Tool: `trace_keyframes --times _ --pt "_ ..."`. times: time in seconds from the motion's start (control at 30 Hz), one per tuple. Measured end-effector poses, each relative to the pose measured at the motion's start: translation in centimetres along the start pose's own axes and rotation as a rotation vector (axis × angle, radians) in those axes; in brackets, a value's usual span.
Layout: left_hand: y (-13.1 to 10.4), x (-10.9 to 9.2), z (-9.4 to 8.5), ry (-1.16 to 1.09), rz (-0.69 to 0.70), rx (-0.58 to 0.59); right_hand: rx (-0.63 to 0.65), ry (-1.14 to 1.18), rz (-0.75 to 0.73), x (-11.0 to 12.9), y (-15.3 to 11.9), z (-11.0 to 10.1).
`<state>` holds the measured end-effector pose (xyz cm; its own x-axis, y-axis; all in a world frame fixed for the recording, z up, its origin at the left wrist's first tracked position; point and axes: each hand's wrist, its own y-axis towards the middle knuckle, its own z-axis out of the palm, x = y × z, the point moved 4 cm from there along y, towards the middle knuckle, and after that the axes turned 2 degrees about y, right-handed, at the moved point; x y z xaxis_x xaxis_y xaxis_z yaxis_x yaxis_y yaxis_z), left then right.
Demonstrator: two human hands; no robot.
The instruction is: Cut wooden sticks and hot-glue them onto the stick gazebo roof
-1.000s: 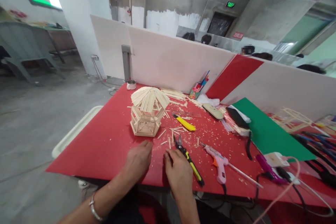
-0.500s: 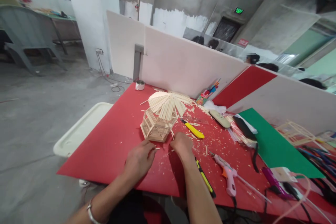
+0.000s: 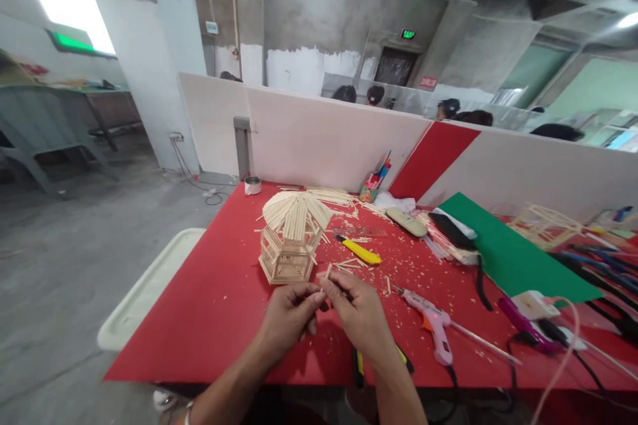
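Observation:
A small pavilion of pale wooden sticks (image 3: pixel 289 259), with a fan-like roof of sticks (image 3: pixel 296 212), stands upright on the red tabletop (image 3: pixel 199 319). Just in front of its right side my two hands meet. My right hand (image 3: pixel 356 309) pinches a short wooden stick (image 3: pixel 327 272) between thumb and fingers. My left hand (image 3: pixel 294 312) is closed, fingertips against the right ones; what it grips, if anything, is too small to make out. A yellow knife (image 3: pixel 361 251) lies beyond my right hand. A pink glue gun (image 3: pixel 432 322) rests to its right.
Loose sticks (image 3: pixel 331 196) and a pen holder (image 3: pixel 369 187) are at the back by the white partition (image 3: pixel 319 139). On the right lie an eyeglass case (image 3: pixel 406 221), a green sheet (image 3: pixel 508 259) and a power strip (image 3: pixel 531 329). A black-and-yellow tool (image 3: pixel 357 368) is partly under my right arm.
The view has tilted up. My hands have come together in front of the pavilion, and the stick in my right hand now points up.

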<state>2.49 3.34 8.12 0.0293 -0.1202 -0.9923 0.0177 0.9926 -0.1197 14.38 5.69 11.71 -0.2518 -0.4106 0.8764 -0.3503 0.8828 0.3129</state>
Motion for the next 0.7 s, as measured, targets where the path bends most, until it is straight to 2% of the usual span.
trace_keyframes --times 0.1,0.27,0.47,0.6,0.7 --pt "0.4 -0.8 -0.1 -0.050 0.015 -0.052 -0.072 -0.030 -0.047 0.7 1.2 -0.4" --pt "0.9 -1.6 -0.7 -0.125 0.054 -0.099 -0.101 0.062 -0.060 0.8 2.4 -0.2" --pt "0.9 -3.2 -1.8 -0.044 0.134 -0.236 -0.104 0.035 -0.084 1.7 2.7 -1.1" --pt "1.2 -3.0 -2.1 -0.098 0.081 -0.241 -0.155 0.039 -0.044 1.4 3.2 -1.6" --pt "1.7 -2.4 -2.0 -0.175 0.062 -0.224 -0.149 0.092 -0.035 1.0 3.8 -0.8"
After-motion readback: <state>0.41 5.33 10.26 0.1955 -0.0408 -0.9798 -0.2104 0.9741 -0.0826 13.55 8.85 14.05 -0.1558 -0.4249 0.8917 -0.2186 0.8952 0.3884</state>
